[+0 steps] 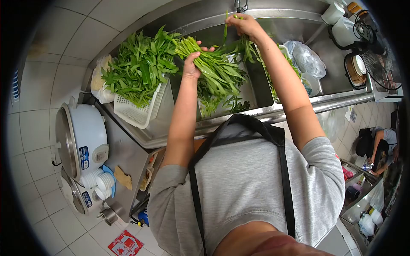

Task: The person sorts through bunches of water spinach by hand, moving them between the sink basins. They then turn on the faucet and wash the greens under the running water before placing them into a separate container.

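My left hand (195,62) is closed round a thick bunch of leafy greens (218,70), long pale stems with narrow leaves like water spinach, held over the sink basin. The cut stem ends point to the upper left and the leaves hang to the lower right. Near the tap (241,5), my right hand (245,25) pinches a few thin green stalks (247,49), whose leaves hang below the fingers. More greens lie in the basin beneath. To the left, a white perforated basket (136,114) carries a large heap of the same greens (141,68).
Right of the basin are more greens, a clear plastic bag (305,57) and a black fan (376,47). A large rice cooker (92,136) and stacked white bowls (104,181) stand at left. Another person (380,145) works at the far right. The metal sink edge (256,114) runs before me.
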Action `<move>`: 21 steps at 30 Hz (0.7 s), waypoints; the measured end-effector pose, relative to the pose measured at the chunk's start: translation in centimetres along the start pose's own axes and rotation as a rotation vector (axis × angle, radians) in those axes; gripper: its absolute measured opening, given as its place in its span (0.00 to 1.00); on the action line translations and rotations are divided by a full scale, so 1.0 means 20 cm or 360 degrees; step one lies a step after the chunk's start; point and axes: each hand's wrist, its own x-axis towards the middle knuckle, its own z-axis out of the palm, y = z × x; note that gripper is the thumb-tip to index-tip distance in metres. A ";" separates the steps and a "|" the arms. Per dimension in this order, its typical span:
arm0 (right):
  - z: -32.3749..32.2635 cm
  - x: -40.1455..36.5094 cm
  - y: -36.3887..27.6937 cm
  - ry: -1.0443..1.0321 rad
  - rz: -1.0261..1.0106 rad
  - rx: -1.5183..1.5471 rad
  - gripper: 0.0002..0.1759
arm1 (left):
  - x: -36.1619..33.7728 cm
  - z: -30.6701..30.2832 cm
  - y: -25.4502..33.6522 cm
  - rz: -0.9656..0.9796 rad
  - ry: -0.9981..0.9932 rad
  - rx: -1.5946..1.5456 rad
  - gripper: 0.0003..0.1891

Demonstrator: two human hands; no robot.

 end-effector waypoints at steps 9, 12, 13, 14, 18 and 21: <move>0.06 -0.04 0.03 -0.0358 -0.0171 -0.0378 0.10 | 0.13 0.16 0.10 0.0080 0.0553 0.0794 0.15; 0.09 -0.07 0.04 -0.0261 -0.0184 -0.0356 0.10 | 0.13 0.16 0.11 0.0017 0.0197 0.0553 0.17; 0.08 -0.07 0.03 -0.0259 -0.0188 -0.0357 0.10 | 0.12 0.16 0.10 -0.0017 0.0001 0.0394 0.18; 0.08 -0.08 0.03 -0.0254 -0.0147 -0.0309 0.11 | 0.11 0.16 0.10 -0.0024 -0.0022 0.0377 0.19; 0.08 -0.11 0.03 -0.0255 -0.0097 -0.0279 0.14 | 0.11 0.16 0.07 0.0126 -0.0068 0.0343 0.18; 0.10 -0.11 0.04 -0.0150 -0.0064 -0.0115 0.14 | 0.10 0.16 0.05 -0.0004 -0.0056 0.0419 0.17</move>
